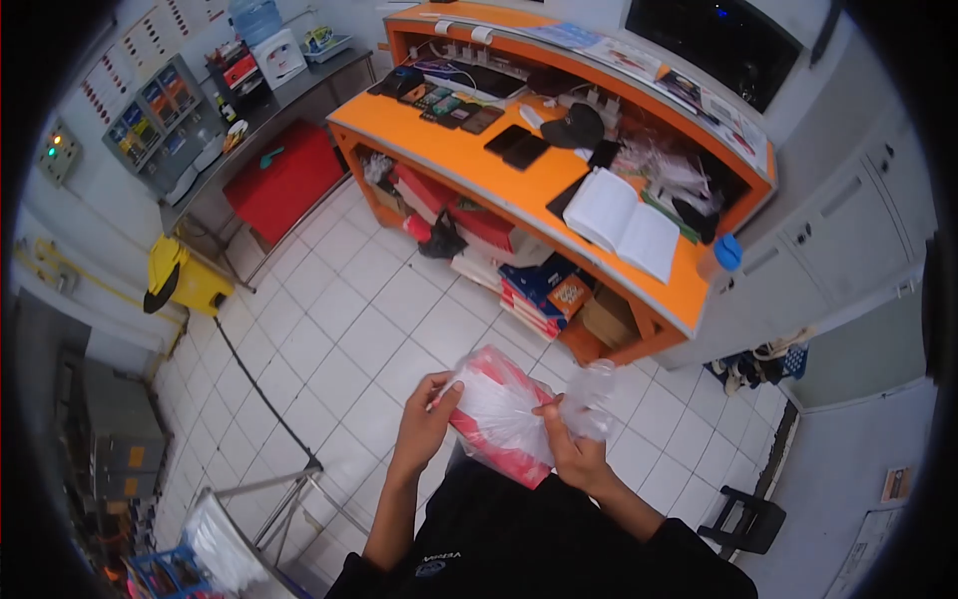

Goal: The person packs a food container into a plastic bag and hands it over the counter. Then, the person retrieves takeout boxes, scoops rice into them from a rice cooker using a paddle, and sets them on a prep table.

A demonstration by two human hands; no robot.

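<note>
A clear plastic bag with something pink and white inside is held in front of my dark shirt, above the tiled floor. My left hand grips the bag's left edge between thumb and fingers. On the other side, my right hand is closed round the gathered neck of the bag, and the loose plastic end sticks out beyond it to the right. What exactly the bag contains cannot be made out.
Ahead stands an orange counter with phones, a black cap, an open notebook and a blue-lidded bottle. A yellow bin is at left, a metal-legged stand lower left, a black stool lower right.
</note>
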